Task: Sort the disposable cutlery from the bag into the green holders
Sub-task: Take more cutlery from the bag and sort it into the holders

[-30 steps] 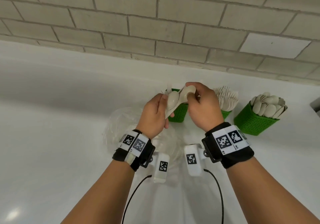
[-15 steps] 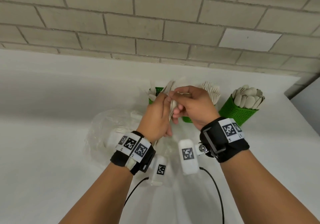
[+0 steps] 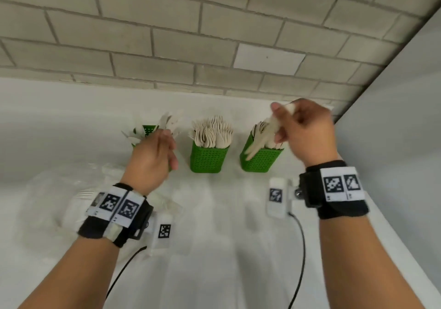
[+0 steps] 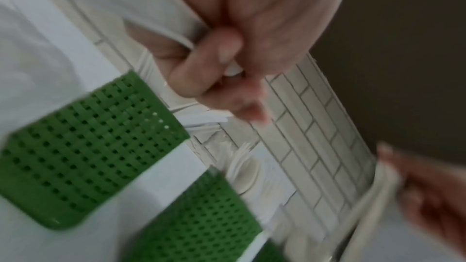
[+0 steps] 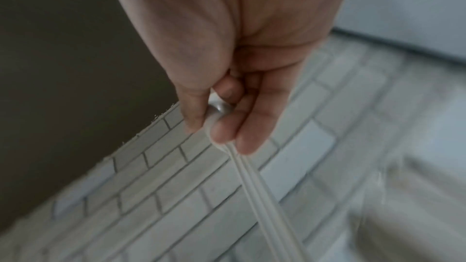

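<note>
Three green holders stand in a row by the wall. The left holder [image 3: 148, 130] is half hidden behind my left hand [image 3: 157, 153], which grips a few white cutlery pieces [image 3: 170, 120] above it; the left wrist view shows the fingers [image 4: 201, 71] curled round their handles [image 4: 174, 33]. The middle holder [image 3: 208, 158] is packed with forks. The right holder [image 3: 261, 160] holds spoons. My right hand [image 3: 285, 123] pinches pale spoons [image 3: 263, 133] by their bowls just above it, handles [image 5: 254, 190] pointing down. The clear plastic bag [image 3: 55, 189] lies on the counter to the left.
A white counter [image 3: 214, 249] runs to a grey brick wall [image 3: 167, 46]. A pale wall or panel [image 3: 393, 141] closes the right side, close to the right holder. Camera cables hang from both wrists.
The hands were together over the bag, sharing one bunch of cutlery. They have split apart: the left went to the left holder, the right swung to the right holder with spoons.
</note>
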Action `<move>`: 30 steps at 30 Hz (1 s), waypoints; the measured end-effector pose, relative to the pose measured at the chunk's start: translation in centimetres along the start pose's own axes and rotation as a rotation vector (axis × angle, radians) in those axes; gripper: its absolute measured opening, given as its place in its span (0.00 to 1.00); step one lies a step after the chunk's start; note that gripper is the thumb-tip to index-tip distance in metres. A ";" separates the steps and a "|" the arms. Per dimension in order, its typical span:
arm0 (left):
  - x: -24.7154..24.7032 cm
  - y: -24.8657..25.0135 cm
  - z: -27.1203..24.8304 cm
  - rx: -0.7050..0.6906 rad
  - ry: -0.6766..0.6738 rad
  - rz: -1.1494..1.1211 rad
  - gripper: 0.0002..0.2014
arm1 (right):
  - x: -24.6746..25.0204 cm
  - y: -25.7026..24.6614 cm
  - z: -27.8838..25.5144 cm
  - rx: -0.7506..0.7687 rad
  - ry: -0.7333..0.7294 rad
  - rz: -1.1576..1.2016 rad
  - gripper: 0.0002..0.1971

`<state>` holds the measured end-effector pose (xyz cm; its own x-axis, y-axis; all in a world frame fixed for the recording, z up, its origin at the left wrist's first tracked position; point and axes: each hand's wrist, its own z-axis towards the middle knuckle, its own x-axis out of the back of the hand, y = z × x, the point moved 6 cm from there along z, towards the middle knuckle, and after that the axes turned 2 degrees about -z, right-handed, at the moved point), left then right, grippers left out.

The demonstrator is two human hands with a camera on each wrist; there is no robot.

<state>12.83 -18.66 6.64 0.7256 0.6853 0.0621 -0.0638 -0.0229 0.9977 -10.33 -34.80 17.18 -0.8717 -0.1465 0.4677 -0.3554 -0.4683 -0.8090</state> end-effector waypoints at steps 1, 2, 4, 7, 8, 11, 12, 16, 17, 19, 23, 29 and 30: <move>0.3 0.6 0.2 -0.056 0.023 -0.008 0.18 | 1.3 0.2 0.8 0.039 0.036 -0.122 0.19; 0.4 1.0 0.4 -0.054 0.043 -0.055 0.20 | 2.2 0.4 1.4 0.063 0.061 -0.201 0.19; 0.4 1.1 1.0 0.042 0.055 -0.309 0.19 | 2.8 0.9 2.2 0.085 0.070 -0.261 0.18; 1.0 2.4 0.9 0.058 0.039 -0.598 0.08 | 2.2 2.3 2.5 0.097 0.060 -0.280 0.17; 1.6 2.9 1.0 0.017 0.047 -0.604 0.08 | 2.0 2.9 2.5 0.093 0.065 -0.268 0.16; 4.4 4.1 1.1 -0.113 0.135 -0.424 0.16 | 2.3 4.4 2.6 0.073 0.082 -0.178 0.15; 5.5 4.7 1.0 -0.165 0.160 -0.326 0.17 | 2.4 4.6 2.6 0.076 0.080 -0.149 0.15; 8.4 7.4 1.0 -0.341 0.158 0.007 0.14 | 2.6 6.3 3.0 0.051 0.105 -0.080 0.20; 8.7 7.8 1.2 -0.361 0.156 0.045 0.14 | 2.6 6.7 3.3 0.041 0.126 -0.081 0.23; 9.0 8.2 1.7 -0.396 0.162 0.092 0.14 | 2.5 7.6 4.0 0.030 0.140 -0.072 0.29; 8.0 9.0 3.0 -0.455 0.174 0.183 0.15 | 2.6 7.8 4.8 0.011 0.116 -0.058 0.32; 4.8 3.5 5.1 -0.183 0.110 0.605 0.08 | 1.6 5.5 3.2 0.078 0.105 -0.133 0.18; 4.5 2.0 5.3 -0.044 0.097 0.767 0.09 | 1.9 5.0 3.2 0.096 0.107 -0.143 0.19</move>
<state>19.59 -19.48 9.09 0.4041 0.5499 0.7310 -0.5529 -0.4898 0.6741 -12.72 -40.24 15.15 -0.8475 0.0185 0.5304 -0.4485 -0.5593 -0.6972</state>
